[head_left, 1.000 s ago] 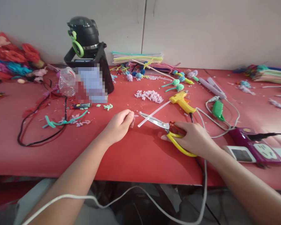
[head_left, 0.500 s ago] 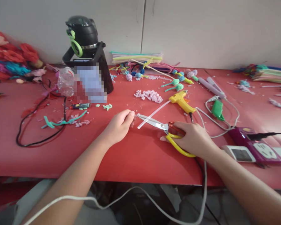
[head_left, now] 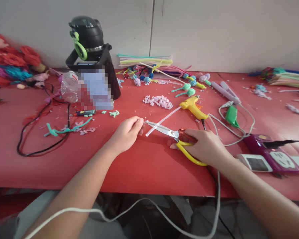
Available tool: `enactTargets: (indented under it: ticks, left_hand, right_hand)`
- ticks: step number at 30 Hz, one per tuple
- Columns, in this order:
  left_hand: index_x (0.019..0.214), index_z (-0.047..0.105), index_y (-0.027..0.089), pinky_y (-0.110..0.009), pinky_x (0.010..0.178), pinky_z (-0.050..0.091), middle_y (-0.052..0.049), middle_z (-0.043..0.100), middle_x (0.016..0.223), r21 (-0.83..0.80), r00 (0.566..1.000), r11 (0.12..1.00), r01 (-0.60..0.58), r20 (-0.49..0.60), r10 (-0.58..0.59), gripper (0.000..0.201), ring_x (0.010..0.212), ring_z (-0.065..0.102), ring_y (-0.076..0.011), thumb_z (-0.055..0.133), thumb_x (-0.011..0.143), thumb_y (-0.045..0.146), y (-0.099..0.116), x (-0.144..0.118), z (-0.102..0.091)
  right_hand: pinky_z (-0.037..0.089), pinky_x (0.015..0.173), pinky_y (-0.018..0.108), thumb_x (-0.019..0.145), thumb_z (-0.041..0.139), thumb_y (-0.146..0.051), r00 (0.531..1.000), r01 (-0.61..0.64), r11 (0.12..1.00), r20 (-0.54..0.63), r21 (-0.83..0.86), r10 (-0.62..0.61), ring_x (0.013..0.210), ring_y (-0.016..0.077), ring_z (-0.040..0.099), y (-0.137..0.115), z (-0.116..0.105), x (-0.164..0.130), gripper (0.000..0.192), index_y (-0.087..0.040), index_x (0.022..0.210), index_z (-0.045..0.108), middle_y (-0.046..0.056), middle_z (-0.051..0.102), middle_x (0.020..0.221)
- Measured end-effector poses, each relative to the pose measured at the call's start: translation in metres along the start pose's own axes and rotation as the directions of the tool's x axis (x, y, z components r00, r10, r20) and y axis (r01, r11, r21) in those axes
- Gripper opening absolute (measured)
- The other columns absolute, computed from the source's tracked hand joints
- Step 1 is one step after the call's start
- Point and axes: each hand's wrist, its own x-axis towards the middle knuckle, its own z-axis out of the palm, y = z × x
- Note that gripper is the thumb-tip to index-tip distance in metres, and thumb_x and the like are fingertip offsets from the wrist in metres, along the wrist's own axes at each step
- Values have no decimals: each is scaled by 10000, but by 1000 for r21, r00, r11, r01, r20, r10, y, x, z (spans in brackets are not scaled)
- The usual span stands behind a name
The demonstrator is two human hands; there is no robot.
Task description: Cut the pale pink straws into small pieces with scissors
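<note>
Since a second ago the scissors (head_left: 175,137) have slid a little left across the red table (head_left: 144,166), so the blade tips now sit just beside the left hand (head_left: 126,134), where earlier a clear gap lay between them. That left hand rests on the table near the middle, its fingers curled shut with the fingertips (head_left: 139,123) pinched together; whether they hold a small piece is too small to tell. The right hand (head_left: 205,146) lies to the right of it, fingers wrapped through the yellow scissor handles, and the blades look closed or nearly so. A pale glue stick (head_left: 161,121) lies under the blades, running from the yellow glue gun (head_left: 193,107) toward the near left. The chief risk, as I judge it, is a nick to the left fingertips, because the points aim straight at them and any push or snip would land there. The blades could also knock the glue stick and roll it. Farther off, the heap of cut lilac bits (head_left: 159,101) would scatter if brushed, and the white cable (head_left: 229,131) right of the gun could snag the right wrist.
</note>
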Motion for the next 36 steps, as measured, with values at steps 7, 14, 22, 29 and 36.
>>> enactTargets:
  ticks: [7,14,22,29,36]
  left_hand:
    - [731,526,190,-272,638,403,-10,607,730,-8,1000,1000,23,-3,-23,418,668,533,-140,367,1008,459,1,-1,-1]
    - [729,531,196,-281,633,405,-21,629,725,3,1000,1000,15,-23,-15,442,696,567,-157,344,1014,478,-1,-1,0]
    - [691,491,200,-290,628,396,-4,584,667,15,999,1000,7,-40,-7,445,648,547,-149,351,1012,475,-1,0,1]
    - [647,478,199,-284,573,372,-1,566,625,25,998,1000,12,-70,-10,473,580,503,-136,360,1007,482,0,-1,1]
    - [646,477,197,-275,560,376,-2,561,619,18,998,1000,11,-65,-10,478,563,493,-129,362,1004,492,0,-1,1]
  right_hand:
    - [286,490,265,659,590,-847,1000,-25,998,10,60,25,486,131,378,-5,-5,-2,633,-231,593,459,-2,491,530]
    - [289,488,254,687,591,-821,1000,8,1000,3,22,-8,483,134,411,-4,-4,-3,606,-234,608,462,-3,497,536]
    - [304,500,258,678,581,-828,1000,2,999,5,-32,-1,497,158,462,-6,-4,-2,606,-237,619,463,7,510,532]
    - [299,490,261,680,569,-833,1000,-5,1000,5,-13,5,470,146,437,-9,-5,-2,615,-236,597,447,5,492,515]
    - [301,488,260,672,567,-842,1000,5,1000,-3,-12,-5,462,142,427,-8,-4,-1,630,-236,587,419,1,480,505]
